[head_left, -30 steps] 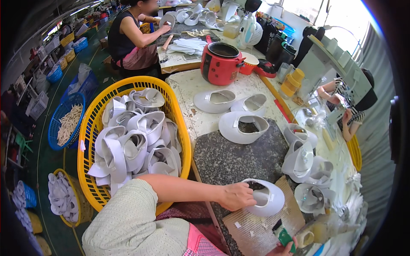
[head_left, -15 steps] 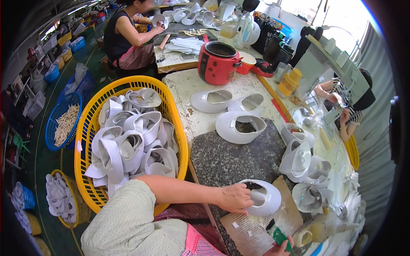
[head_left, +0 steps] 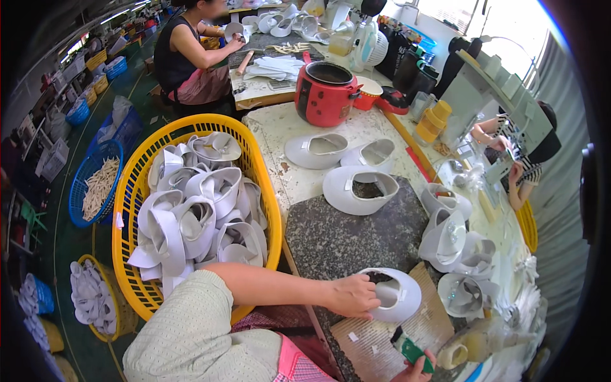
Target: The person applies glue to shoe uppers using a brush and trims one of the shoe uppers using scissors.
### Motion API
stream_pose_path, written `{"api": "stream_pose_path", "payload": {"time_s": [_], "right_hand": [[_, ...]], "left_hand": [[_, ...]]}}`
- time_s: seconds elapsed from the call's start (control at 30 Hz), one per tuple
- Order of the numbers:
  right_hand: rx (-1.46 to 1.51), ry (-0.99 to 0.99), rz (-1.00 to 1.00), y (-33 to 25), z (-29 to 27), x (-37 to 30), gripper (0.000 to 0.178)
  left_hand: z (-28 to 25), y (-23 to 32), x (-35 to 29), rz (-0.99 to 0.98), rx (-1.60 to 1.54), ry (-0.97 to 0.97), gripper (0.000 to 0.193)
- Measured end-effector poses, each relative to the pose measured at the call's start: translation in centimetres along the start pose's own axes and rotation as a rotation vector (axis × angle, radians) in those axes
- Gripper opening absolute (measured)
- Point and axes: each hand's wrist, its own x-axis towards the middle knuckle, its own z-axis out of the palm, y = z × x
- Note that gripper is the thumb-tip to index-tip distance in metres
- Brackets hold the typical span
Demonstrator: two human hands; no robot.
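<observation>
My left hand pinches the rear edge of a white shoe upper, which lies on a piece of corrugated cardboard. My fingers close over the rim of its opening, so the fingertips are partly hidden. Low in the view, my right hand is closed around a brush with a green handle and dark bristles. The brush is just nearer to me than the upper and apart from it. Beyond it, another white upper sits on a dark speckled stone slab.
A yellow basket heaped with white uppers stands at my left. More uppers line the slab's right side. A glue container is right of the brush. Farther off are a red pot and two people at work.
The brush in my right hand has tilted and shifted slightly left. My left hand keeps its grip on the upper, which stays in about the same place.
</observation>
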Motion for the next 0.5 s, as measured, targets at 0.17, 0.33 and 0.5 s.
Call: {"api": "stream_pose_path", "payload": {"time_s": [0.17,0.33,0.5], "right_hand": [[0.699,-0.301,-0.212,8.5,-0.7,5.5,0.018],[0.535,0.109,-0.065,8.5,-4.9,11.1,0.019],[0.406,0.06,-0.297,9.0,-9.4,12.7,0.015]], "left_hand": [[-0.1,-0.6,0.4,-0.039,-0.014,-0.018,0.011],[-7.6,0.5,4.4,-0.314,-0.029,0.202,0.016],[-5.2,2.6,7.5,-0.109,-0.006,0.313,0.015]]}}
